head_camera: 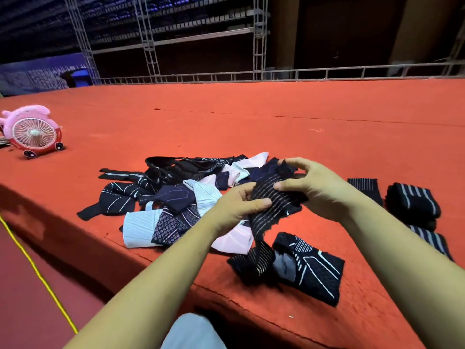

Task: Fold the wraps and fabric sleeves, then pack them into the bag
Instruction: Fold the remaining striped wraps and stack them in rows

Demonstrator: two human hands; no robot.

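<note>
A pale knee (191,331) is cut off at the bottom edge. Beyond it, over the table (251,122), the left hand (234,205) and right hand (314,187) each pinch a black striped wrap (274,205), thumbs on top and fingers curled beneath. It looks light, soft and stretchy, so it is best held by its ends. Behind it lies the unfolded pile (176,192). No bag shows.

pink plush-covered fan (31,132) on orange-red table (251,122), yellow cord (37,273) at lower left, metal shelving (151,34) behind
</note>
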